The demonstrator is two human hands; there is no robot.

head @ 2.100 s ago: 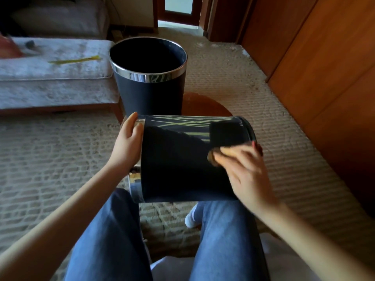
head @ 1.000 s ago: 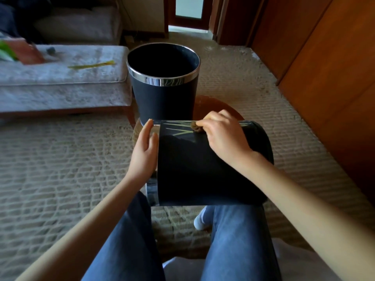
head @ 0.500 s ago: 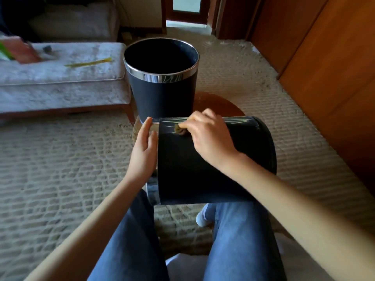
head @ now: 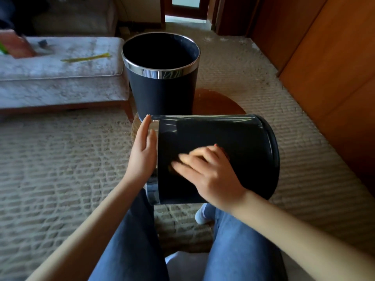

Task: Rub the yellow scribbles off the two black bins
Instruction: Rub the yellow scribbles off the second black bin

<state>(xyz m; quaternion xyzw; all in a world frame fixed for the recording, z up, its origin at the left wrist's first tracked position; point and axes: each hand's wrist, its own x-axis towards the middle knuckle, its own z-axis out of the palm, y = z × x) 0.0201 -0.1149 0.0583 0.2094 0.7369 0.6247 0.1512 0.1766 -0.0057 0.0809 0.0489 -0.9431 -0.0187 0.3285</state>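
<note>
Bin (head: pixel 243 142) lies sideways across the lap. Left hand (head: pixel 143 157) is flat and open on its rim end. Right hand (head: pixel 211 175), pinching a blurred brownish pad (head: pixel 172 169), has dropped from the top edge to mid-wall. Yellow lines (head: pixel 213 118) up top remain, so this one's not done. Second bin (head: pixel 162 94) waits upright on the table (head: pixel 219 102).

Two black bins (head: pixel 162 92) (head: pixel 239 134), two hands (head: pixel 143 157) (head: pixel 211 175).

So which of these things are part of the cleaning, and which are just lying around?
In the job: bin lying across the lap, upright bin, brownish rubbing pad in the right hand, left hand steadying the rim.
Lying about: yellow strip on the cushioned bench, round wooden table.
</note>
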